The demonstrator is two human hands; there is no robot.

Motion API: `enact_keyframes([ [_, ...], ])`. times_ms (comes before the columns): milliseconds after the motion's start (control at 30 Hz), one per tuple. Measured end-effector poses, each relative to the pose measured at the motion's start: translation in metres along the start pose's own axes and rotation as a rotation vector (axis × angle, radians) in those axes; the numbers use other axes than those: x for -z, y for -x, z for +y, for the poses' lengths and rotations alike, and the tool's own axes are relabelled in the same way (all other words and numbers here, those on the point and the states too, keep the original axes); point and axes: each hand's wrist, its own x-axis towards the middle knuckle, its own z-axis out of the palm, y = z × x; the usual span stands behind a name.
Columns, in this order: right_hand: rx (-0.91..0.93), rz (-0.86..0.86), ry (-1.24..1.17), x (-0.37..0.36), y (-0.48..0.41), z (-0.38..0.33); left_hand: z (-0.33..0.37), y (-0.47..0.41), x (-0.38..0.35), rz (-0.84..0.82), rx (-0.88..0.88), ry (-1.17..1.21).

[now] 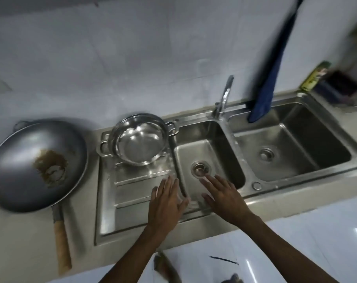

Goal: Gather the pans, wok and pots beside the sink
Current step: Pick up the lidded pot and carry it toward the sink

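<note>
Steel pot (139,139) sits empty; wok (37,164) holds brown residue (50,167).

The person's left hand (167,203) and right hand (224,196) are bare, with no gloves, rings or watch, and both forearms are uncovered by sleeves.

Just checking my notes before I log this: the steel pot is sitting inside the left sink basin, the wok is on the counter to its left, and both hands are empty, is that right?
Not quite. The head view shows the steel pot on the ribbed drainboard beside the left sink basin, not in it. The wok is on the counter to its left, and the left hand and right hand are empty.
</note>
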Motion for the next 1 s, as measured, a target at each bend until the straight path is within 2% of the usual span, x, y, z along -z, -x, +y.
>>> enact_keyframes([
  [200, -0.165, 0.071, 0.102, 0.057, 0.103, 0.124, 0.173, -0.020, -0.025, -0.049, -0.230, -0.016],
  [433, -0.538, 0.184, 0.193, 0.156, 0.240, 0.260, 0.406, -0.059, -0.047, -0.017, -0.589, 0.009],
  [600, -0.808, 0.259, 0.204, 0.205, 0.321, 0.332, 0.542, -0.082, -0.064, -0.049, -0.779, 0.011],
  [800, -1.006, 0.270, 0.181, 0.234, 0.369, 0.410, 0.661, -0.116, -0.093, -0.110, -0.930, -0.022],
  [1000, -1.112, 0.284, 0.157, 0.264, 0.372, 0.531, 0.787, -0.188, -0.135, -0.127, -1.004, 0.045],
])
